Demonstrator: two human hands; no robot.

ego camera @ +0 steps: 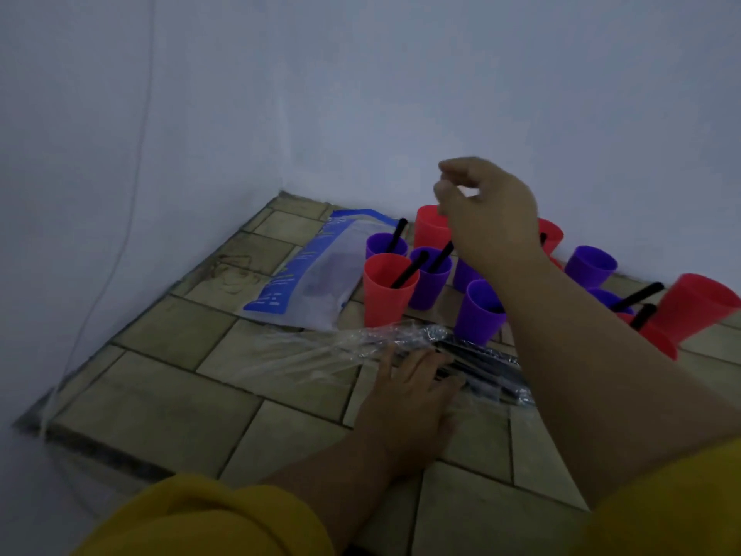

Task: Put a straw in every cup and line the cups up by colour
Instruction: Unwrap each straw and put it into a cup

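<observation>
Head view: the right hand [487, 212] is raised above the far group of plastic cups, fingers [445, 186] curled together in a loose pinch. Whether a straw is held in that pinch cannot be told; motion blur hides the tips, though a black straw [443, 254] stands in the purple cup [431, 276] just below the hand and may be the one being placed.

The left hand [413, 389] lies flat, fingers spread open, on the clear plastic packet of black straws [461, 359]. Judged purpose: pinning the crinkly wrapper to the tiled tabletop [168, 399] so single straws can be drawn out with the other hand.

Cups are red and purple, mixed together in a loose cluster near the wall, not sorted by colour. The near red cup [387, 290] holds a straw; so does the far-left purple cup [385, 244]. The near purple cup [481, 311] shows no straw and the rear purple cup [591, 264] looks empty too. Several cups at the right carry straws. So the straw step is partly done and the lining-up not begun.

Around: a flat blue-and-white plastic bag [308, 282] lies just beside the cups on the left. The right forearm crosses the middle of the cluster and hides at least one cup. Lighting is dim.
</observation>
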